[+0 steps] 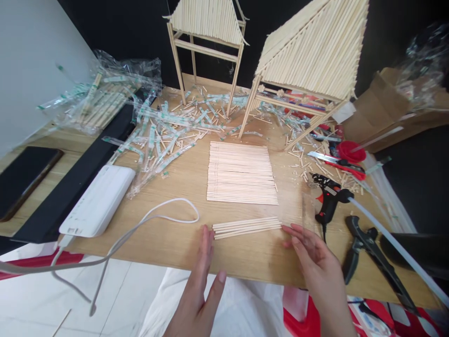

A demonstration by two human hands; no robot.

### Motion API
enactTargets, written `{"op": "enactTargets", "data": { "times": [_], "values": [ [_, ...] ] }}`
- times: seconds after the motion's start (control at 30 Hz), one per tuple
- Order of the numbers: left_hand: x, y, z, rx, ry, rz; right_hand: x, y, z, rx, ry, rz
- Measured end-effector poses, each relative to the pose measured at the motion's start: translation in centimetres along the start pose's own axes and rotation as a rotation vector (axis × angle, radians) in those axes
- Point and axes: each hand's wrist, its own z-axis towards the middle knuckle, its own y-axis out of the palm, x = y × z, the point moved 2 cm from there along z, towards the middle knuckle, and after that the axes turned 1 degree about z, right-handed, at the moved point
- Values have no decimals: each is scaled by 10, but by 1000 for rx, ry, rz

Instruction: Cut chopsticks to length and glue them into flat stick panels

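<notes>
Several thin wooden sticks (pixel 245 227) lie side by side on the table, slightly fanned, between my two hands. My left hand (pixel 201 281) is open, its outstretched fingertips against the sticks' left ends and its thumb held apart. At the right ends are the fingertips of my right hand (pixel 315 257), open with the fingers loosely bent and nothing gripped in them. Just beyond lies a flat square panel of sticks (pixel 242 173) set edge to edge, with a few ends uneven on its right side.
Two stick-built houses (pixel 308 61) stand at the back amid stick offcuts and plastic wrappers (pixel 168 126). To the right are a glue gun (pixel 329 194), a utility knife (pixel 336 164) and black-handled cutters (pixel 375 257). A white power strip (pixel 98 199), its cable and a phone (pixel 26 178) lie left.
</notes>
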Motion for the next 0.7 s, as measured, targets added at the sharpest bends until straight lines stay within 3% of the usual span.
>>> {"op": "enactTargets", "data": {
  "times": [0.2, 0.7],
  "values": [
    [4, 3, 0, 93, -146, -294, 0, 2, 0, -16, 19, -7],
    [1, 5, 5, 9, -143, -221, -6, 6, 0, -20, 24, 49]
  ]
}}
